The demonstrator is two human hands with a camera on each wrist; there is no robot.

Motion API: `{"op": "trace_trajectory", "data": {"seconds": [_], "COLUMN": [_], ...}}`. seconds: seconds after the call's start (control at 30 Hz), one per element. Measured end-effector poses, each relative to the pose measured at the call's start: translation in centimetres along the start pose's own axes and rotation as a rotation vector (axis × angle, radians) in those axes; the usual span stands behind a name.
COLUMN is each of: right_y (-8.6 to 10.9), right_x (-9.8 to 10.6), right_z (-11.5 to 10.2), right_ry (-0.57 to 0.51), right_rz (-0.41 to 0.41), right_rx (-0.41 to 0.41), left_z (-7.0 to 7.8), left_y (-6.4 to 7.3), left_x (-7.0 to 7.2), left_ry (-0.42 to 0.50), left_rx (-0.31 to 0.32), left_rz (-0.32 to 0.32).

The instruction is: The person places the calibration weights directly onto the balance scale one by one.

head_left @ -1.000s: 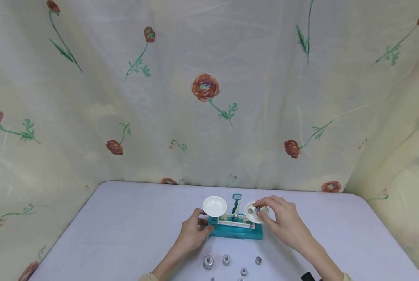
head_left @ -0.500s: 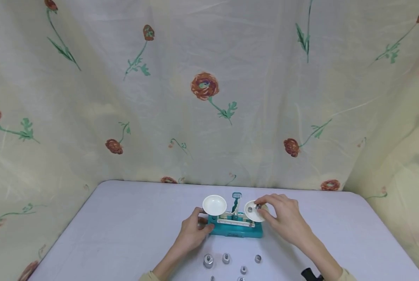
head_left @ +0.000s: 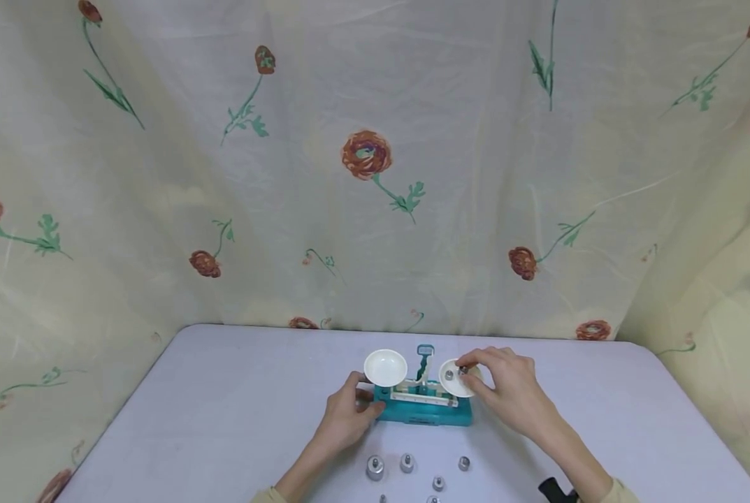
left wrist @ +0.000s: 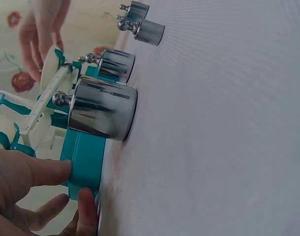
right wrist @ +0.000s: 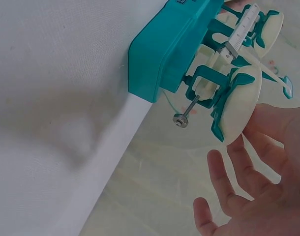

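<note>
A small balance scale (head_left: 423, 413) with a teal base stands on the table, and my left hand (head_left: 344, 412) grips the left end of that base between thumb and fingers. Nothing lies in its white left pan (head_left: 385, 368). Over the white right pan (head_left: 451, 388), the thumb and index finger of my right hand (head_left: 507, 391) pinch a small metal weight (head_left: 463, 370). Another metal weight (head_left: 449, 375) sits in the same pan, just left of my fingertips. In the right wrist view the pan (right wrist: 241, 105) hides the weights, and the other fingers (right wrist: 221, 172) are spread below it.
Several knobbed metal weights of different sizes stand in front of the scale, the largest weight (head_left: 375, 468) at the left. A black object (head_left: 553, 490) lies near my right forearm. Flower-patterned cloth (head_left: 375, 244) hangs behind the white table (head_left: 236, 398).
My right hand has shifted very slightly to the right at the right pan, with the weight still between its fingertips. My left hand keeps its hold on the base.
</note>
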State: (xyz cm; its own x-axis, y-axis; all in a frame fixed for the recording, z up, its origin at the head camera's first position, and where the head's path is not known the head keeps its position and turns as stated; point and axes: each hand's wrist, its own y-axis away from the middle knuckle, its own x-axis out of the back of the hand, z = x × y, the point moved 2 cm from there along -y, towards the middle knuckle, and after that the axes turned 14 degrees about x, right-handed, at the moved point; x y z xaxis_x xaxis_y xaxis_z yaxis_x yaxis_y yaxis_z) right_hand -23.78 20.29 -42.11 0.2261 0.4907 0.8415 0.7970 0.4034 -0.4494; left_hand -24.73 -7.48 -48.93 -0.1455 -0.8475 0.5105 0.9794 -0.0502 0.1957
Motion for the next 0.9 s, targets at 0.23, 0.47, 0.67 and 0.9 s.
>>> {"op": "trace_trajectory", "data": {"seconds": [0.23, 0.47, 0.67, 0.9], "right_y": [-0.03, -0.22, -0.22, 0.05], "right_x": [-0.19, -0.18, -0.06, 0.03], "right_z": [0.21, 0.23, 0.26, 0.21], "right_ry": [-0.011, -0.020, -0.017, -0.013], "right_rz": [-0.017, -0.034, -0.036, -0.021], "right_rx": [0.004, -0.004, -0.009, 0.002], "left_z": [-0.12, 0.03, 0.07, 0.14], "left_y": [0.15, 0.16, 0.12, 0.30], "left_x": [-0.07, -0.02, 0.05, 0.02], "left_ry": [-0.004, 0.000, -0.005, -0.001], "left_rx": [-0.010, 0.002, 0.003, -0.013], "left_rz": [0.011, 0.013, 0.014, 0.015]}}
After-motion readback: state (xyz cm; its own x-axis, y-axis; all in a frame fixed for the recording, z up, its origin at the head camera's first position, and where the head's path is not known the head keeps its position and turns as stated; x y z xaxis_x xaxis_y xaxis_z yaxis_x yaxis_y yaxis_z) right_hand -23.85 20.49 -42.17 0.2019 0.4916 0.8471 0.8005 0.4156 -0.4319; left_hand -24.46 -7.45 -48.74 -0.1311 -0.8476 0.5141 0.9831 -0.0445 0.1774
